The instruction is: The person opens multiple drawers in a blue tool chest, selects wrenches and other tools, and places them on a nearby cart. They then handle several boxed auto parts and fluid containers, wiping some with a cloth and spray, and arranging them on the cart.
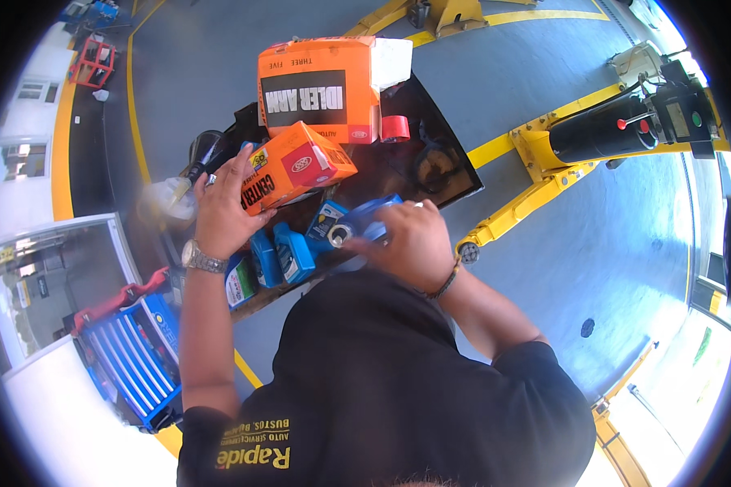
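Note:
My left hand point(226, 199), a watch at its wrist, grips the near left end of a small orange carton point(307, 166). The carton is tilted, one corner toward a larger orange carton point(321, 93) behind it. My right hand point(414, 247) is closed around a blue, partly see-through container point(369, 217) that looks like a bottle; a pale round ring shows at its left end. Motion blurs its fingers. Just left of that hand, blue plastic bottles point(294, 253) stand close together at the near edge of a dark tray-topped surface point(473, 185).
A red roll point(395, 128) lies beside the large carton. A black funnel-like object point(207, 150) is at the left, near a cloudy plastic container point(170, 199). A blue tool cabinet point(134, 357) stands at lower left. Yellow lift arms point(503, 215) reach across the floor at right.

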### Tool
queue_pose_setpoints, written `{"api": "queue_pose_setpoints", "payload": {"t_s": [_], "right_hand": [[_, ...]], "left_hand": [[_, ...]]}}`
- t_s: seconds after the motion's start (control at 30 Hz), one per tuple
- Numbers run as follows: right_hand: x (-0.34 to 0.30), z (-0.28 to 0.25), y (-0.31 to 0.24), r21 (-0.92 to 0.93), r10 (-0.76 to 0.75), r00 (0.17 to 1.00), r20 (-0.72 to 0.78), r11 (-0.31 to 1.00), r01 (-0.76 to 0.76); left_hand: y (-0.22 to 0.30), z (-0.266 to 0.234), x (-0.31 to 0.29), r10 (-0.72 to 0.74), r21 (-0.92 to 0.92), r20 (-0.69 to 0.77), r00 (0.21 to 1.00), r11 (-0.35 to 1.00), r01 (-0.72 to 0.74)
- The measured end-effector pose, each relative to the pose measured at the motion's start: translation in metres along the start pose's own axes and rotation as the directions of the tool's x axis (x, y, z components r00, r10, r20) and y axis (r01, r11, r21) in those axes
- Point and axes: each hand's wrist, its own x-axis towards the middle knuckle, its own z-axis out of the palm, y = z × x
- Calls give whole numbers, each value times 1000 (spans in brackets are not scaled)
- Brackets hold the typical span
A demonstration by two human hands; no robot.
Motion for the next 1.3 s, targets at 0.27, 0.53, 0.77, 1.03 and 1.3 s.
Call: {"api": "queue_pose_setpoints", "payload": {"t_s": [0.27,0.53,0.77,1.03,1.3], "right_hand": [[216,18,144,-60,-34,965,-259,998,19],[359,54,152,-253,87,743,663,961,114],[341,30,100,-290,-64,779,623,907,306],[229,14,43,-260,-271,891,364,889,377],[166,6,41,-206,-316,904,288,901,381]], "left_hand": [[5,18,-22,6,-31,-87,996,999,-9],[12,28,-30,36,-31,-179,983,999,-42],[15,30,-27,34,-28,-183,982,999,-40],[9,25,-20,20,-67,-164,986,997,-32],[10,27,-36,91,-26,-153,984,995,-96]]}}
